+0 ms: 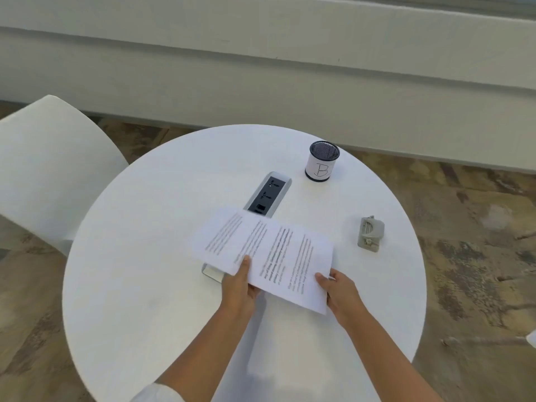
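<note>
Both hands, left hand (pixel 239 288) and right hand (pixel 342 294), pinch the printed sheets (pixel 266 253) above the counter (pixel 145 285); the hole punch (pixel 371 233) at two o'clock looks untouched, so punching remains.

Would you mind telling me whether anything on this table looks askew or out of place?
Nothing is spilled or damaged. The paper, gripped at its near edge, is held skewed over the socket strip, hiding its middle. The cup stands upright and the punch lies apart.
</note>
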Demonstrator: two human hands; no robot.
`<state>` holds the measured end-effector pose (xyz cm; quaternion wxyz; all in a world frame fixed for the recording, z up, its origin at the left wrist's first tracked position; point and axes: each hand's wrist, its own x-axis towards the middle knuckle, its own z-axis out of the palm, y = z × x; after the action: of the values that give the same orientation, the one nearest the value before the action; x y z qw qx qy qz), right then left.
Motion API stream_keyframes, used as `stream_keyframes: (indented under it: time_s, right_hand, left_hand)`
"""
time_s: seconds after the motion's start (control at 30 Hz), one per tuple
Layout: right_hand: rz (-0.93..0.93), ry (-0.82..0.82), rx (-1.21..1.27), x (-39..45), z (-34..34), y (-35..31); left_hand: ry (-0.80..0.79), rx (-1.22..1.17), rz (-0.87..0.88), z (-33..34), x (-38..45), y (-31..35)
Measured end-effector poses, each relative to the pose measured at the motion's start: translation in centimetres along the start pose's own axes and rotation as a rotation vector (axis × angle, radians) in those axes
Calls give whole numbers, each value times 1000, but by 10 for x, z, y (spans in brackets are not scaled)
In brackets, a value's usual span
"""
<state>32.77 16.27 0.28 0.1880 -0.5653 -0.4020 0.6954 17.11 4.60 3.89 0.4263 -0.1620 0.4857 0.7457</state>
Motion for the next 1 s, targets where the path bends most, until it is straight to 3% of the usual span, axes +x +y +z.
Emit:
stream_keyframes:
  time_s: [0.13, 0.2, 0.4, 0.47, 0.57, 0.73, 0.83, 1.0]
  right_hand:
    - [95, -3, -129, 4, -26, 4]
    - [96, 24, -198, 5, -38, 5]
    - [11, 16, -404, 6, -49, 3]
    - [-83, 31, -492, 3, -45, -1]
    - [-250, 81, -523, -3, -40, -13]
    - [-472, 50, -208, -26, -40, -36]
    - [-553, 50, -190, -33, -43, -40]
    - [-508, 19, -241, -28, -49, -29]
  left_hand:
    - [181, -27, 4, -28, 16, 17]
    - [191, 67, 9, -45, 27, 33]
    - [-138, 900, -120, -62, 47, 64]
    - [-224, 1042, -105, -48, 43, 64]
    - [-313, 971, 11, -30, 39, 65]
    - [-365, 785, 330, -15, 25, 62]
    - [-366, 789, 379, -16, 23, 54]
    - [-314, 887, 362, -13, 24, 43]
